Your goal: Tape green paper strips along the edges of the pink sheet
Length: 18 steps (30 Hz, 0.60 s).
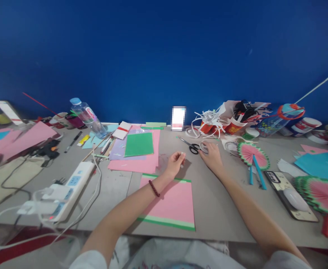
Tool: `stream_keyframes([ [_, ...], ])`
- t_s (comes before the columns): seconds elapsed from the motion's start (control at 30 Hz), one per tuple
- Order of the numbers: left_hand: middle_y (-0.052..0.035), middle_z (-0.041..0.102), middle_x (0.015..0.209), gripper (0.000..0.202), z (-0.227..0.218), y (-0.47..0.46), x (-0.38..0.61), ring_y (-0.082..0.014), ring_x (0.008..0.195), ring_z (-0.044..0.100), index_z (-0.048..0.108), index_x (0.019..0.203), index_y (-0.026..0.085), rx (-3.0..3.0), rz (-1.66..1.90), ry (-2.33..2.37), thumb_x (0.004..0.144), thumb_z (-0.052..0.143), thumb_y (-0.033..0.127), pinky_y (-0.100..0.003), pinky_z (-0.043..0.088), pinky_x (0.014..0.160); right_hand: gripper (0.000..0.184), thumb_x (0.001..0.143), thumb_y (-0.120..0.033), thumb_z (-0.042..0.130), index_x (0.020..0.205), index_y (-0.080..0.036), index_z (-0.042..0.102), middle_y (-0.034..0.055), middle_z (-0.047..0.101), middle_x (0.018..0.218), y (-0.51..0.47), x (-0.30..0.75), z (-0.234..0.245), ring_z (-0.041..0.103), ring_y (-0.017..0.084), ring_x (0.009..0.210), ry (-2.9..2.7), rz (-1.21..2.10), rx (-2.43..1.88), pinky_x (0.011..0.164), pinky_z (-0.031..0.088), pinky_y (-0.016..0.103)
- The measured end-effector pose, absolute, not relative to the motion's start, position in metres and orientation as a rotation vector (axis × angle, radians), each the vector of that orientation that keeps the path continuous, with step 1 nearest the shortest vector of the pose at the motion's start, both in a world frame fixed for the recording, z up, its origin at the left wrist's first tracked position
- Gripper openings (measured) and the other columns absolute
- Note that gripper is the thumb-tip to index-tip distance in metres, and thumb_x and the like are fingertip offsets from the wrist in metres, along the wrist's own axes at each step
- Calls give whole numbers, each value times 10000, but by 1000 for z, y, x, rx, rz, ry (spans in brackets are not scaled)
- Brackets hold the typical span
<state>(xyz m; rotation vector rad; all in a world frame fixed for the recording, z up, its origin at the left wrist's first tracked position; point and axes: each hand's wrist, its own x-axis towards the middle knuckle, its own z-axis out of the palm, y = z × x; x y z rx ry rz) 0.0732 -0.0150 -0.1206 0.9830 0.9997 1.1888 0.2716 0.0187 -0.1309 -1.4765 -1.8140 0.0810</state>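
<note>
My left hand (175,164), with a beaded bracelet at the wrist, is closed in a pinch above the far edge of a pink paper sheet (178,203) with green strips along two edges. What sits at its fingertips, perhaps something small and pale, I cannot make out. My right hand (213,158) has its fingers curled round a roll of clear tape (203,148) on the table. Beside that roll lie black-handled scissors (193,148), blades pointing away to the left. Further left, a green paper stack (138,144) rests on pink and purple sheets.
At left are a power strip (76,186) with white cables, a tilted water bottle (89,116) and a glue gun (50,149). Paper cups (234,127) with scraps and tools stand at the back. A watermelon-coloured fan (254,155) and a phone (276,186) under a mouse lie right.
</note>
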Motion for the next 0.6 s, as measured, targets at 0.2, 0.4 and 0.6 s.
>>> stream_keyframes([
  [0.2,35,486,532,423,-118,-17,74,-92,510,438,568,630,159,958,1172,1035,611,722,553,-219,373,474,295,815,-449,578,938,-189,644,57,670,896,-4,234,-106,602,185,799,-1673,883,-1254,722,469,312],
  [0.4,26,485,537,373,-115,-19,73,-94,529,430,626,645,143,996,1147,1048,643,699,510,-213,345,476,313,735,-482,676,779,-173,652,19,642,747,-12,223,-100,550,135,664,-1502,1227,-1180,607,414,257],
  [0.6,20,489,549,364,-119,-19,72,-91,549,422,614,611,141,1056,1160,997,698,670,490,-219,335,511,351,666,-505,724,749,-174,645,9,615,685,-6,227,-106,505,119,585,-1406,1224,-1194,550,388,256],
])
